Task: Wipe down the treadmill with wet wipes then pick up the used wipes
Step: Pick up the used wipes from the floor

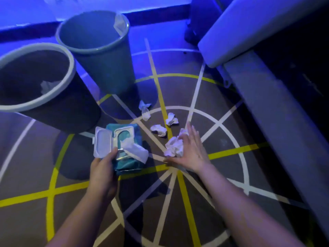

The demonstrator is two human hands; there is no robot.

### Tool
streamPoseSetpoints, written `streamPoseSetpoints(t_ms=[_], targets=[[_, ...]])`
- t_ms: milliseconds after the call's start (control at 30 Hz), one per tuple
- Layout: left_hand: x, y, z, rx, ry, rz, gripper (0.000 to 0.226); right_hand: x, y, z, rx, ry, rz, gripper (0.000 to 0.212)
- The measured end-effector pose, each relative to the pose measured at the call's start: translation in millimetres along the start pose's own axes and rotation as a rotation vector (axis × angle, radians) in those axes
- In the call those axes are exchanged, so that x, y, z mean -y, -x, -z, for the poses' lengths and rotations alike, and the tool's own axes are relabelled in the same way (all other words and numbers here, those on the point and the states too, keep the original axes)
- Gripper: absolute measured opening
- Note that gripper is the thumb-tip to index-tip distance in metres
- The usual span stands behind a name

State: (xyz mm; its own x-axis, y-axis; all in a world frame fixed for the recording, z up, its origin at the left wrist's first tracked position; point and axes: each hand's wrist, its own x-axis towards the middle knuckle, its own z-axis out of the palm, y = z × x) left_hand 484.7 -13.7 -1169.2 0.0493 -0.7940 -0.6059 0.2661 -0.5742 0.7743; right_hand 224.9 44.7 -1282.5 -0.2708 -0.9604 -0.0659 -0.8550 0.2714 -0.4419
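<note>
Obs., standing alongside.

Crumpled wipe (174,147): white, balled up, creased all over, tinted violet by the room light. It sits against the palm side of the right hand (191,152), low over the floor and just right of the pack. The fingers of that hand are stretched almost straight with the thumb under the wad, and nothing curls round it. I cannot tell whether the wad rests on the floor or on the hand, as there is some blur here.

Left hand (104,169) grips the wet-wipe pack (128,164) from its near end, thumb curled over the top. The pack is teal and soft-sided, and its white flip lid (103,144) is swung open to the left. One fresh wipe (136,151) trails out of the opening, flat, not crumpled.

Loose on the floor beyond the right hand: nearest wad (159,130), middle wad (171,119), far wad (145,110). All are white, each apart from the others.

Surface: dark carpet (26,166) marked with yellow and white lines that radiate from a hub and are crossed by arcs.

Room: blue-violet light.
- Dark bin (72,68) with a pale rim stands at left, with a white scrap (47,86) inside.
- Grey bin (110,72) stands beside it, farther off, with a white sheet (120,22) at its far rim.
- Treadmill (270,107) runs along the right, with a grey side rail and a pale housing at the far end.
</note>
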Motion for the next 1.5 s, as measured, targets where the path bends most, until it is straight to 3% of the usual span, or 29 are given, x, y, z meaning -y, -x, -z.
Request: streamPoseSetpoints(t_ms=[100,233,333,400,467,533,700,833,900,1000,1100,1167,1300,1400,1467,1500], targets=[[-10,-2,22,-0.048,0.016,-0.008,0.036,42,-11,-24,-0.081,0.021,-0.062,0.087],[-21,-4,48,-0.071,0.059,-0.045,0.036,67,-29,-39,-0.388,-0.024,-0.038,0.04],[-26,-9,64,-0.098,0.092,-0.055,0.034,73,-43,-28,-0.483,-0.129,-0.139,0.042],[-26,-11,72,-0.12,0.104,-0.067,0.028,73,-59,-23,-0.425,-0.144,-0.209,0.062],[-22,-14,77,-0.125,0.106,-0.064,0.029,72,-75,-23,-0.258,-0.045,-0.237,0.096],[-18,-18,82,-0.116,0.118,-0.042,0.033,71,-93,-27,-0.053,0.074,-0.212,0.112],[-23,-24,97,-0.079,0.163,-0.051,0.033,83,-144,-10,0.244,0.218,0.097,0.114],[-28,-27,110,-0.087,0.179,-0.013,0.027,109,-176,-8,0.369,0.356,0.187,0.09],[-31,-29,115,-0.1,0.188,-0.011,0.022,111,-172,-21,0.245,0.369,0.17,0.071],[-31,-28,117,-0.143,0.213,0.007,0.021,106,-136,-38,-0.107,0.346,0.122,0.05],[-27,-28,119,-0.167,0.242,0.035,0.033,104,-92,-43,-0.211,0.357,0.046,0.037],[-26,-26,117,-0.185,0.267,0.044,0.036,123,-80,-34,-0.235,0.15,0.018,0.041],[-33,-18,119,-0.295,0.347,0.03,0.02,231,-118,39,-0.579,-0.553,-0.063,0.035],[-40,-15,126,-0.384,0.428,0.012,0.034,334,-146,100,-0.76,-0.792,0.158,0.03],[-43,-18,130,-0.422,0.46,-0.01,0.035,390,-170,103,-0.635,-0.686,0.293,0.045],[-46,-18,133,-0.433,0.497,-0.026,0.036,411,-179,99,-0.425,-0.572,0.328,0.058]])
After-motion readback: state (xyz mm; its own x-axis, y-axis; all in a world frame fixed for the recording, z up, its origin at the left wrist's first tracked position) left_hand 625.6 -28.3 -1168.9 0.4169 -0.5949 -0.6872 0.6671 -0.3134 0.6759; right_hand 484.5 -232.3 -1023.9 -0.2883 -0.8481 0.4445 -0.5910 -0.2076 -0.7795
